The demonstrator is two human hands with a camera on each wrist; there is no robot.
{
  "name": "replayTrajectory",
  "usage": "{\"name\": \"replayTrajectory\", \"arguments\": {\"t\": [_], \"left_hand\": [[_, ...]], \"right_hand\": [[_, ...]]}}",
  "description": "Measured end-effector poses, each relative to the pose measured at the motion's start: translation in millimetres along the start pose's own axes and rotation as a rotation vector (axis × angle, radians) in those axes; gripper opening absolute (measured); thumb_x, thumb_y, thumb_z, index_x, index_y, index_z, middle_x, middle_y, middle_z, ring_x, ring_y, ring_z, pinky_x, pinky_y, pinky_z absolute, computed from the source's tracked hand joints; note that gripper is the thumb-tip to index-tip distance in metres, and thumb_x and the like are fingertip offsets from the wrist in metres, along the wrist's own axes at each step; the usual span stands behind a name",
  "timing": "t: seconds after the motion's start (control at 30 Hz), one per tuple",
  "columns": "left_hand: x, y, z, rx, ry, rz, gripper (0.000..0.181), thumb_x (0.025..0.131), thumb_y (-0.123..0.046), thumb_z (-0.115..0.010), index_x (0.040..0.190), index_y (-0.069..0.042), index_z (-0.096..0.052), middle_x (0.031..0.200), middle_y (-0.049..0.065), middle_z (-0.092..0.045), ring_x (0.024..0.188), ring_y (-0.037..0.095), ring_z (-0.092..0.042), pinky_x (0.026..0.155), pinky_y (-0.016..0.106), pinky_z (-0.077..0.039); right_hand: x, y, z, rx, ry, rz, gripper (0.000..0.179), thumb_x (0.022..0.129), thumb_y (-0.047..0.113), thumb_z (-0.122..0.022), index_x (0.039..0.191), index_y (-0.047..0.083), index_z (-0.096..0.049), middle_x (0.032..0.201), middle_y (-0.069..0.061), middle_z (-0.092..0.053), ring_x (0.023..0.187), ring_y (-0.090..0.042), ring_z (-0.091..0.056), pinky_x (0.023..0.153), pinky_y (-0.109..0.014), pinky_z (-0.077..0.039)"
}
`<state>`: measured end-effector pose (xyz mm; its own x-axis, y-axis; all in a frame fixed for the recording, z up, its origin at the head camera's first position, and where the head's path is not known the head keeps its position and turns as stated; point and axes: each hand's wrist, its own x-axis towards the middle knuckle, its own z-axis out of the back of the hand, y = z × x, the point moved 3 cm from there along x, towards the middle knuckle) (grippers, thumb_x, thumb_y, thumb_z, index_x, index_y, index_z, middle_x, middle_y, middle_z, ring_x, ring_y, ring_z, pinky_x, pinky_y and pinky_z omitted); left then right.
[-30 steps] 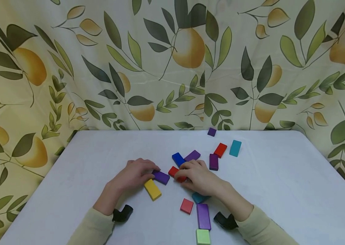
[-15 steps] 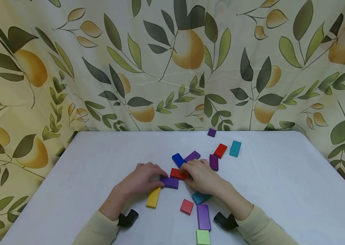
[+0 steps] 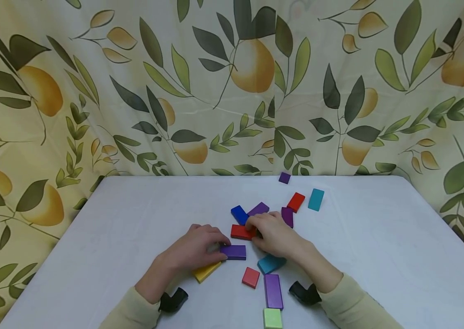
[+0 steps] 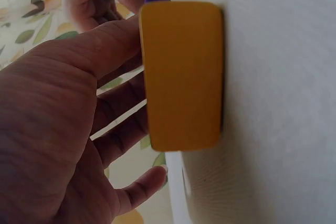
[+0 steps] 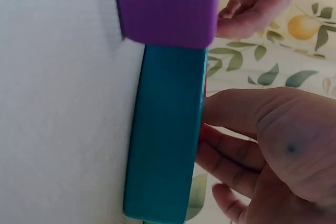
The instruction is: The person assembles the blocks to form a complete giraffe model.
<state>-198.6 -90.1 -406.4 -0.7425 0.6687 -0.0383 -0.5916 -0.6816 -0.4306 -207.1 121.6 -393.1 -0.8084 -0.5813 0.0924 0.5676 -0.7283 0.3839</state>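
Observation:
My left hand [image 3: 199, 246] pinches the left end of a purple block [image 3: 235, 252] between thumb and fingers. Under that hand a yellow block [image 3: 207, 273] lies slanted; its end face fills the middle of the left wrist view. Just beyond the purple block, my right hand [image 3: 277, 235] holds the right end of a red block [image 3: 240, 232], which lies level and roughly parallel to it. The right fingertips are partly hidden behind a teal block [image 5: 165, 129] in the right wrist view, where a sliver of red shows between them.
A long violet block [image 3: 273, 291], a light green block [image 3: 272, 318] and a small red block [image 3: 250, 277] lie nearer me. Behind the hands are a blue block [image 3: 239, 214], purple ones, another red block [image 3: 296, 202] and a second teal block [image 3: 316, 199]. A patterned curtain [image 3: 223, 82] hangs behind the table.
My left hand has moved right and nearer me, turning the slanted purple block level. The yellow block has swung round beneath it. The red block in my right hand has also turned level.

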Motion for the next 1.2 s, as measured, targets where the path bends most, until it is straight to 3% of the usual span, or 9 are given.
{"name": "replayTrajectory", "arguments": {"t": [0.2, 0.4, 0.63, 0.9, 1.2], "left_hand": [[0.3, -0.5, 0.0, 0.026, -0.016, -0.026, 0.032, 0.09, -0.035, -0.078, 0.119, -0.021, -0.075, 0.109, -0.011, -0.069, 0.108, 0.011, -0.059, 0.1, 0.049, -0.042], [-1.6, -0.3, 1.4, 0.02, -0.072, -0.03, 0.031, 0.087, -0.035, -0.081, 0.115, -0.023, -0.074, 0.11, -0.01, -0.064, 0.109, 0.012, -0.056, 0.1, 0.049, -0.041], [-0.2, -2.3, 0.0, 0.013, -0.119, -0.051, 0.035, 0.084, -0.035, -0.084, 0.116, -0.025, -0.072, 0.12, -0.006, -0.061, 0.118, 0.015, -0.052, 0.1, 0.048, -0.041], [1.6, -5.0, -3.4, 0.027, -0.073, -0.06, 0.041, 0.088, -0.034, -0.08, 0.127, -0.027, -0.072, 0.139, -0.006, -0.058, 0.133, 0.017, -0.047, 0.105, 0.051, -0.038], [2.9, -6.0, -4.7, 0.023, -0.028, -0.059, 0.042, 0.09, -0.034, -0.078, 0.13, -0.024, -0.071, 0.138, -0.008, -0.061, 0.131, 0.015, -0.05, 0.104, 0.049, -0.039]], "right_hand": [[1.3, 0, -1, 0.087, 0.011, 0.043, 0.023, 0.089, 0.006, -0.076, 0.112, 0.008, -0.072, 0.1, 0.001, -0.069, 0.096, -0.019, -0.06, 0.094, -0.047, -0.046], [2.8, 3, -4, 0.139, 0.054, 0.095, 0.022, 0.091, 0.006, -0.075, 0.112, 0.008, -0.072, 0.101, 0.003, -0.07, 0.094, -0.014, -0.062, 0.087, -0.034, -0.053], [1.6, 2, -6, 0.213, 0.111, 0.086, 0.022, 0.096, 0.005, -0.068, 0.118, 0.007, -0.071, 0.107, 0.001, -0.07, 0.097, -0.014, -0.064, 0.089, -0.03, -0.055], [0.4, -4, -1, 0.267, 0.099, 0.023, 0.024, 0.101, 0.004, -0.06, 0.123, 0.006, -0.069, 0.114, -0.003, -0.07, 0.106, -0.021, -0.065, 0.093, -0.038, -0.055], [-0.5, -9, 9, 0.272, 0.049, -0.032, 0.026, 0.1, 0.004, -0.062, 0.125, 0.006, -0.068, 0.119, -0.008, -0.068, 0.11, -0.025, -0.063, 0.092, -0.038, -0.055]]}}
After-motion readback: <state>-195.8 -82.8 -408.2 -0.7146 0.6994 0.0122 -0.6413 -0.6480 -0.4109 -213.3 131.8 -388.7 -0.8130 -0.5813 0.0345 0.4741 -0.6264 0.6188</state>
